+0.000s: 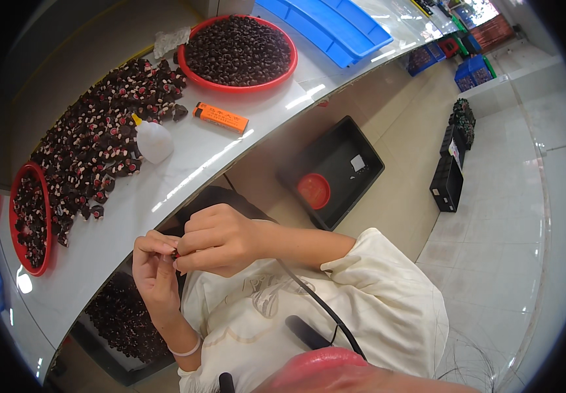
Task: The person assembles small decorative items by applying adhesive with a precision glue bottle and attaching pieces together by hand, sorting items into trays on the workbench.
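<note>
White tabletop [194, 154], glossy; at its near edge, left hand [155, 267] and right hand [222, 240] meet, each fingertip grip closed on one small dark piece [175, 254], partly hidden.

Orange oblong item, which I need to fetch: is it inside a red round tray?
No, the orange oblong item lies directly on the glossy white tabletop.

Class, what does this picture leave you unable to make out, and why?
- Head view: the shape of the small dark piece; fingers of the left hand and right hand cover most of it.
- Head view: the floor of the upper red bowl; heaped dark pieces hide it.
- Head view: the blue tray's far end; the upper edge cuts it off.
</note>
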Demonstrator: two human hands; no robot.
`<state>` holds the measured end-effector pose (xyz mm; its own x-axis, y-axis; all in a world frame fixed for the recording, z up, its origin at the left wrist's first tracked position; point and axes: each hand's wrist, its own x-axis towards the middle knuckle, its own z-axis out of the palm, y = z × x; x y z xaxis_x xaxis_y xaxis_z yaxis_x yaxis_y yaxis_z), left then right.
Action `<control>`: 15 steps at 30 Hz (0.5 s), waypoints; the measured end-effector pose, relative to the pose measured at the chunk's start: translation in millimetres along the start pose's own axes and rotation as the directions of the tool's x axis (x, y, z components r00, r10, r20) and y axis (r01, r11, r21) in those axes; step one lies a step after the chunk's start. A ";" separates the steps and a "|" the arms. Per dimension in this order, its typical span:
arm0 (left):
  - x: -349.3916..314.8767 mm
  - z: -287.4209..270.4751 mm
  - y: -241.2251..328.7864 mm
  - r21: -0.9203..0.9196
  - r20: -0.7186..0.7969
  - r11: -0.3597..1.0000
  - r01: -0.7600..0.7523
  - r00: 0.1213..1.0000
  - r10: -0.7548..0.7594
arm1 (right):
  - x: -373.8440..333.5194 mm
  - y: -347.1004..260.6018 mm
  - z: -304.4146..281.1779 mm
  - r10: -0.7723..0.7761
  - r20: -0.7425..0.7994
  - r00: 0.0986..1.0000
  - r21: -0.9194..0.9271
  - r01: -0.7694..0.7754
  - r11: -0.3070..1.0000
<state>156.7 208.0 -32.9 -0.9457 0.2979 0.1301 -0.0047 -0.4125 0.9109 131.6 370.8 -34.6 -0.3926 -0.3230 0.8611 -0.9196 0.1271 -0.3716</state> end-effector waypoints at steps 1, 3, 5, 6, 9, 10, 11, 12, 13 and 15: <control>-0.2 -0.4 -0.4 0.011 0.000 1.000 -0.006 1.000 0.006 | -0.1 0.1 0.1 -0.003 0.000 1.000 0.006 0.003 1.000; -0.3 -0.3 -0.1 0.022 0.000 1.000 -0.011 1.000 0.011 | -0.3 -0.4 -0.7 0.001 0.008 1.000 0.006 -0.001 1.000; 0.1 1.0 1.2 0.026 -0.007 1.000 0.000 1.000 0.000 | -0.4 -0.1 -0.5 0.006 0.016 1.000 0.005 -0.006 1.000; -0.2 0.8 1.0 0.026 -0.008 1.000 0.001 1.000 0.000 | -0.5 0.4 0.1 0.016 0.004 1.000 0.002 -0.016 1.000; -0.5 1.1 0.3 0.019 -0.051 1.000 0.025 0.998 -0.024 | 0.1 -0.3 0.5 0.046 -0.032 0.998 -0.013 -0.047 0.999; -0.6 1.7 0.1 0.011 -0.060 1.000 0.020 0.998 -0.019 | 0.4 -0.4 0.9 0.066 -0.055 0.996 -0.021 -0.067 0.998; -0.6 2.5 -0.1 0.002 -0.069 1.000 0.015 0.998 -0.015 | 0.4 0.0 1.1 0.065 -0.056 0.996 -0.020 -0.067 0.998; -0.9 4.9 -0.7 0.002 -0.069 1.000 0.015 0.997 -0.015 | 0.2 0.6 1.2 0.075 -0.062 0.995 -0.003 -0.075 0.997; -1.5 7.9 -1.3 -0.040 -0.089 0.999 -0.005 0.996 0.001 | 0.2 1.2 1.7 0.084 -0.068 0.994 0.016 -0.084 0.996; -3.0 8.6 -3.1 -0.081 -0.111 0.996 -0.026 0.994 0.017 | 1.7 0.8 1.2 0.086 -0.074 0.994 0.029 -0.084 0.996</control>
<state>162.4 215.8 -32.7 -0.9759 0.1935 0.1009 -0.0065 -0.4882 0.8727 130.2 369.2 -33.9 -0.4700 -0.2405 0.8493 -0.8827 0.1262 -0.4527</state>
